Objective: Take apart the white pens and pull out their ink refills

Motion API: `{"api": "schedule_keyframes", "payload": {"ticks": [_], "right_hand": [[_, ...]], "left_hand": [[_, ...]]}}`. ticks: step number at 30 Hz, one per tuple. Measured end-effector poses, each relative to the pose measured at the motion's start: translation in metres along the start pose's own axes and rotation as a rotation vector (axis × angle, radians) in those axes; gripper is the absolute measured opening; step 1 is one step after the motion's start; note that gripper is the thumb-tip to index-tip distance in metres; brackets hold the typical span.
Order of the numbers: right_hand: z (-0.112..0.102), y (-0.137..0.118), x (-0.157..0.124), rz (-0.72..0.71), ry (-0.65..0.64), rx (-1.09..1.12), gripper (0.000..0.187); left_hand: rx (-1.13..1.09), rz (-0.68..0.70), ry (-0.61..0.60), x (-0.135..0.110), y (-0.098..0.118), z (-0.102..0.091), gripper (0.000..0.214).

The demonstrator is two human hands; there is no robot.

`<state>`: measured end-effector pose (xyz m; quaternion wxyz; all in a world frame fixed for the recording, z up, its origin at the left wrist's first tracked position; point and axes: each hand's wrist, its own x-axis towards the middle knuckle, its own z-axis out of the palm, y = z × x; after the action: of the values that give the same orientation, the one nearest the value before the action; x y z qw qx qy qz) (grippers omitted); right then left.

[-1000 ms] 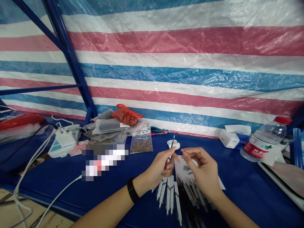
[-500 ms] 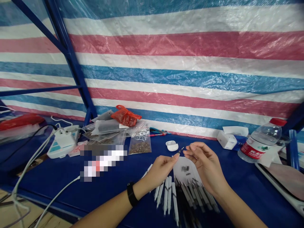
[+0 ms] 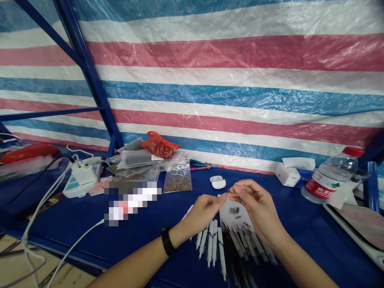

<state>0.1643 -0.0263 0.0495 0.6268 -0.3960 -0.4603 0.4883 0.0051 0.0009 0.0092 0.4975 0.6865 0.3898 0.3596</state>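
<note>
Across the upper left of the frame runs a blue steel frame post (image 3: 90, 80), set against a striped red, white and blue tarpaulin (image 3: 228, 92) that fills the back of the scene. At lower left a white cable (image 3: 72, 240) trails over the table's blue cover (image 3: 75, 218) toward a white power strip (image 3: 82, 176). Farther right lie one orange-red plastic bag (image 3: 159, 145) and a clear zip bag of brown granules (image 3: 177, 184), with one white earbud case (image 3: 217, 182) just beyond it.

The left hand (image 3: 205, 212), with a black wristband (image 3: 167, 241) on its wrist, reaches in with fingers extended. Its fingertips now meet the right hand (image 3: 258, 208), where in the earlier frame the two stood apart. The right thumb and forefinger pinch a small dark part (image 3: 231, 190); whether the left fingers grip it too, I cannot tell. Below the hands lies a white paper sheet (image 3: 235, 212) dotted with more small dark parts, and over it at least five white pen-like sticks (image 3: 211, 244) and many dark-tipped ones, too crowded to count. At right stand one tissue box (image 3: 286, 175) and one water bottle (image 3: 330, 178) with a red cap.
</note>
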Motion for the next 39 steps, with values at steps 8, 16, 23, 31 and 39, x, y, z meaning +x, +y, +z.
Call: {"api": "schedule_keyframes", "payload": {"ticks": [8, 16, 23, 31, 39], "right_hand": [[-0.006, 0.005, 0.003, -0.185, 0.155, -0.068, 0.038], [-0.006, 0.009, 0.003, -0.228, 0.13, -0.113, 0.035], [-0.003, 0.008, 0.003, -0.185, 0.16, -0.112, 0.037], [0.002, 0.011, 0.001, -0.133, 0.117, -0.14, 0.034], [-0.001, 0.013, 0.002, -0.06, 0.035, -0.154, 0.031]], "left_hand": [[0.012, 0.003, -0.034, -0.002, 0.002, -0.001, 0.073], [0.029, 0.034, -0.043, 0.0, -0.001, -0.002, 0.071], [0.044, 0.02, -0.023, 0.0, -0.002, -0.001, 0.071], [0.049, 0.027, -0.025, -0.001, 0.0, -0.002, 0.071], [0.155, 0.084, 0.029, -0.001, 0.004, -0.005, 0.068]]}}
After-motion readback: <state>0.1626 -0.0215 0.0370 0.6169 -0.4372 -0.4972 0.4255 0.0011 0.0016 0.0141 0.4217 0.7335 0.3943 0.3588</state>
